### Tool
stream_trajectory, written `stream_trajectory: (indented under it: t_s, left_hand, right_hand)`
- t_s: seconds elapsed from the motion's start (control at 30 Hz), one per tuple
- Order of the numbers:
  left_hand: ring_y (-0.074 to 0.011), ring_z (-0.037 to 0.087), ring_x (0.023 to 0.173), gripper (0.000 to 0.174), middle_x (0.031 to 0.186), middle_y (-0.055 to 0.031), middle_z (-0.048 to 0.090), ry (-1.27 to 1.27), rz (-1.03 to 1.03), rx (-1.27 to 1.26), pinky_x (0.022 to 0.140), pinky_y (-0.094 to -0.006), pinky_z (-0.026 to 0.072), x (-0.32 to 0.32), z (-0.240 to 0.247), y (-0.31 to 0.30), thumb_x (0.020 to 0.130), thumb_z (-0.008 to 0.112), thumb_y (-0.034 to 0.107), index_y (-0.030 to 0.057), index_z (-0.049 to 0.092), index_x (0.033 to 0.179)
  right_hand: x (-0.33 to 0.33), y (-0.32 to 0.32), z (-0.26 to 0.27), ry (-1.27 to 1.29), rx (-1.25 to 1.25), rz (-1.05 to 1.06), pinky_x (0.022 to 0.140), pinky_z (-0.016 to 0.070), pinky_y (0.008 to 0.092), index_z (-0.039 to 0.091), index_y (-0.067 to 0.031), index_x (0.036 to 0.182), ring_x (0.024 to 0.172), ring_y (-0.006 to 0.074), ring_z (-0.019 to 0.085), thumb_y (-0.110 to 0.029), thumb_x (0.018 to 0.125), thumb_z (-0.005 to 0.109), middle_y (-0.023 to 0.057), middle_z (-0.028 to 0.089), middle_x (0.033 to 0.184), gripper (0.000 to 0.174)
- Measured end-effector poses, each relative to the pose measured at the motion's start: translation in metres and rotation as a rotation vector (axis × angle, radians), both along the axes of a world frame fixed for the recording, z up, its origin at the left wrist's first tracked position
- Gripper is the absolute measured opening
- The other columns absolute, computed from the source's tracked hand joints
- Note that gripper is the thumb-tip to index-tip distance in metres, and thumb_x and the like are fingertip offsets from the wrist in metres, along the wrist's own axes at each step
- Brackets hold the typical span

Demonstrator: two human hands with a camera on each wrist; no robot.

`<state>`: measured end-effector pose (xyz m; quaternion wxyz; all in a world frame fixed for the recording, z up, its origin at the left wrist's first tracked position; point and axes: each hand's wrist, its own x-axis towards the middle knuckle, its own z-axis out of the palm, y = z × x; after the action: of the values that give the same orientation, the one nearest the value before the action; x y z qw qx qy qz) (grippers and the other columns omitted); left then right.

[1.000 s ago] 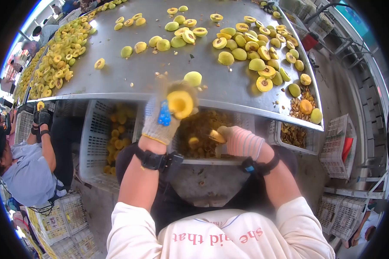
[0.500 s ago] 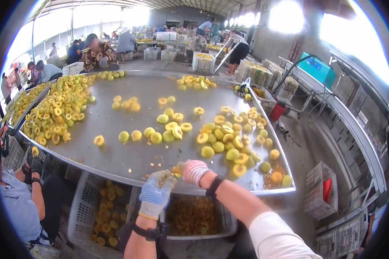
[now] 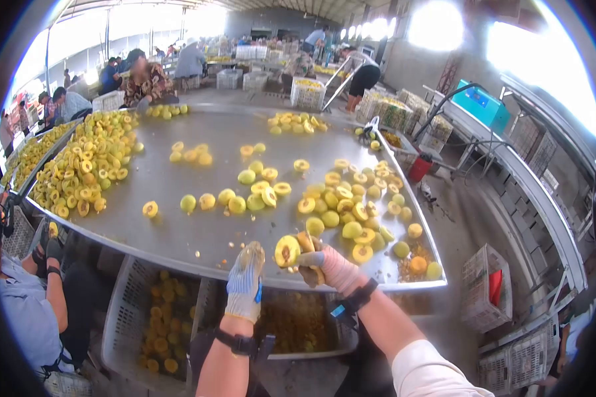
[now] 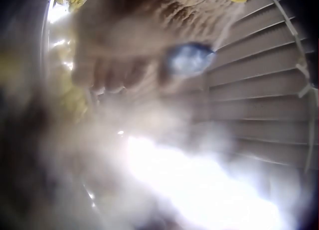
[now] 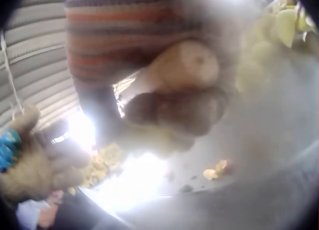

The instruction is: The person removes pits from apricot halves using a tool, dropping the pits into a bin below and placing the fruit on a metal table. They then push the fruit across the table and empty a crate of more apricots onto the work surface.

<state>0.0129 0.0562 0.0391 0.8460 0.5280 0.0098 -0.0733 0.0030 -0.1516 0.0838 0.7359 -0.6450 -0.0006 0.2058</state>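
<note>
In the head view the gloved left hand (image 3: 245,281) is raised at the table's near edge, fingers together and nothing visible in them. The right hand (image 3: 328,266), in a striped glove, grips a rounded wooden handle (image 5: 200,63), seen end-on in the right wrist view. At its fingertips is a cut fruit half (image 3: 287,251), brown centre showing, a small gap from the left hand. The left wrist view is blurred; the left palm (image 4: 134,46) shows there with loosely bent fingertips. Any blade on the handle is hidden.
The metal table (image 3: 172,231) bears a large fruit pile (image 3: 86,165) at left and another (image 3: 351,205) at right. Beneath its near edge stand a crate of fruit (image 3: 122,317) and a crate of brown scraps. Another worker (image 3: 30,291) sits at left.
The head view has tilted up from the lap to the table. The left hand held a fruit half a second ago; the hands then met at the edge and now stand apart, the fruit at the right hand.
</note>
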Motion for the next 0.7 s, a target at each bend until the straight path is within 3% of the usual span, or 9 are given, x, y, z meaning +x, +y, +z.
stream_trajectory:
  t_s: [0.03, 0.1, 0.13, 0.17, 0.2, 0.27, 0.33, 0.5, 0.7]
  left_hand:
    - [-0.0164, 0.060, 0.111, 0.046, 0.126, -0.0102, 0.060, -0.206, -0.031, 0.090, 0.094, -0.0293, 0.0506, 0.002, -0.013, -0.007, 0.101, 0.056, 0.032, -0.0029, 0.053, 0.131]
    - [-0.0154, 0.062, 0.100, 0.042, 0.115, -0.0062, 0.063, 0.123, -0.210, -0.372, 0.086, -0.0294, 0.0524, -0.007, -0.008, -0.020, 0.103, 0.050, 0.038, 0.0020, 0.059, 0.123]
    - [-0.0180, 0.062, 0.100, 0.043, 0.110, -0.0076, 0.065, -0.041, -0.200, -0.409, 0.088, -0.0315, 0.0524, -0.002, -0.026, -0.024, 0.103, 0.048, 0.042, 0.0029, 0.060, 0.118]
    - [-0.0204, 0.063, 0.101, 0.038, 0.110, -0.0096, 0.065, -0.179, -0.162, -0.120, 0.090, -0.0323, 0.0523, -0.010, -0.011, -0.024, 0.103, 0.050, 0.036, 0.0025, 0.060, 0.117]
    - [-0.0232, 0.063, 0.102, 0.036, 0.111, -0.0118, 0.065, 0.038, -0.137, -0.449, 0.092, -0.0357, 0.0526, -0.004, -0.021, -0.030, 0.101, 0.054, 0.034, 0.0016, 0.059, 0.116]
    - [-0.0264, 0.063, 0.102, 0.036, 0.111, -0.0136, 0.065, 0.091, -0.152, -0.502, 0.092, -0.0390, 0.0532, -0.007, -0.017, -0.041, 0.100, 0.055, 0.034, 0.0011, 0.060, 0.115]
    - [-0.0319, 0.064, 0.101, 0.039, 0.109, -0.0159, 0.066, 0.103, -0.171, -0.512, 0.090, -0.0441, 0.0549, -0.007, -0.017, -0.051, 0.100, 0.056, 0.037, 0.0005, 0.061, 0.114]
    - [-0.0338, 0.064, 0.102, 0.042, 0.107, -0.0172, 0.067, 0.109, -0.241, -0.495, 0.086, -0.0465, 0.0565, -0.008, -0.018, -0.061, 0.100, 0.054, 0.040, 0.0004, 0.063, 0.113]
    - [-0.0286, 0.066, 0.095, 0.040, 0.105, -0.0149, 0.068, 0.087, -0.188, -0.387, 0.081, -0.0406, 0.0565, -0.007, -0.019, -0.067, 0.099, 0.055, 0.037, 0.0000, 0.064, 0.112]
  right_hand:
    - [-0.017, 0.003, -0.007, 0.047, 0.253, 0.009, 0.060, 0.0537, 0.0320, 0.054, -0.0026, 0.127, 0.066, 0.0165, 0.063, -0.020, 0.077, 0.080, 0.0067, 0.067, 0.089, 0.059]
    - [-0.044, 0.043, 0.002, -0.325, -0.156, -0.166, 0.072, 0.0555, 0.0344, 0.053, -0.0019, 0.127, 0.077, 0.0214, 0.067, -0.018, 0.081, 0.079, 0.0082, 0.069, 0.093, 0.055]
    - [-0.039, 0.039, -0.025, -0.495, -0.266, -0.218, 0.076, 0.0548, 0.0357, 0.053, -0.0029, 0.125, 0.082, 0.0251, 0.068, -0.018, 0.083, 0.078, 0.0104, 0.070, 0.096, 0.052]
    - [-0.039, 0.035, -0.055, -0.678, -0.383, -0.271, 0.081, 0.0541, 0.0370, 0.053, -0.0038, 0.124, 0.088, 0.0289, 0.069, -0.017, 0.084, 0.077, 0.0126, 0.071, 0.098, 0.049]
    - [-0.055, 0.036, -0.055, -0.634, -0.497, -0.310, 0.079, 0.0539, 0.0379, 0.053, -0.0043, 0.122, 0.088, 0.0310, 0.069, -0.019, 0.084, 0.077, 0.0140, 0.071, 0.097, 0.047]
    - [-0.074, 0.032, -0.027, -0.587, -0.749, -0.389, 0.077, 0.0536, 0.0398, 0.053, -0.0052, 0.119, 0.089, 0.0353, 0.069, -0.023, 0.085, 0.076, 0.0169, 0.070, 0.095, 0.045]
    - [-0.084, 0.027, -0.036, -0.532, -0.896, -0.336, 0.074, 0.0530, 0.0421, 0.053, -0.0061, 0.117, 0.089, 0.0384, 0.067, -0.028, 0.085, 0.076, 0.0182, 0.069, 0.093, 0.045]
    - [-0.078, 0.015, -0.067, -0.433, -1.281, -0.185, 0.069, 0.0528, 0.0452, 0.051, -0.0046, 0.111, 0.087, 0.0411, 0.066, -0.037, 0.085, 0.073, 0.0195, 0.068, 0.089, 0.047]
    - [-0.075, 0.023, -0.038, -0.251, -1.198, -0.198, 0.069, 0.0532, 0.0462, 0.052, -0.0040, 0.109, 0.086, 0.0413, 0.066, -0.035, 0.085, 0.071, 0.0191, 0.069, 0.090, 0.044]
